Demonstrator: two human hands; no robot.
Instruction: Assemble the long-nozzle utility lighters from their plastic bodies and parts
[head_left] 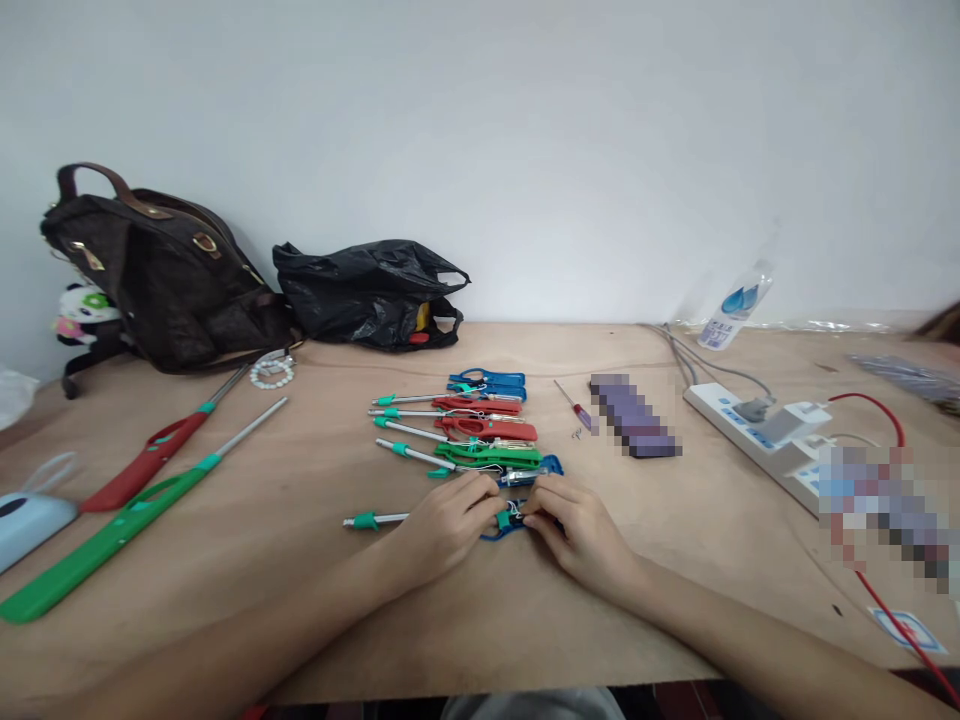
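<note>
1. No writing can be read; the label on the clear bottle (735,305) at the worktop's (300,600) back edge is too blurred
2. The left hand (442,525) and right hand (577,530) meet near the front edge, both palm down, fingers curled around a blue lighter (510,520)
3. Its metal tube with teal tip points toward the left edge
4. Just behind lie a row of lighters (472,430), plastic handles in blue, red and green
5. A small red-handled screwdriver (574,405) lies beside them
</note>
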